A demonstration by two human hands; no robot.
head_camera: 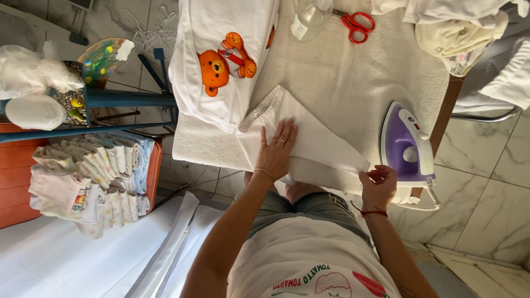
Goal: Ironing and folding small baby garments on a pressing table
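Observation:
A small white garment with an elastic waistband (309, 135) lies flat on the towel-covered ironing table (353, 72). My left hand (276, 152) presses flat on the garment, fingers spread. My right hand (378, 185) pinches the garment's lower right corner at the table's near edge. A purple and white iron (406, 146) rests flat on the table just right of my right hand. A white shirt with an orange bear print (221, 60) lies at the table's left side, touching the white garment.
Red-handled scissors (358, 25) and a clear spray bottle (308, 19) lie at the far edge. Cream and white clothes (458, 30) are heaped far right. A stack of folded baby clothes (94, 176) sits left, beside a blue rack (127, 99).

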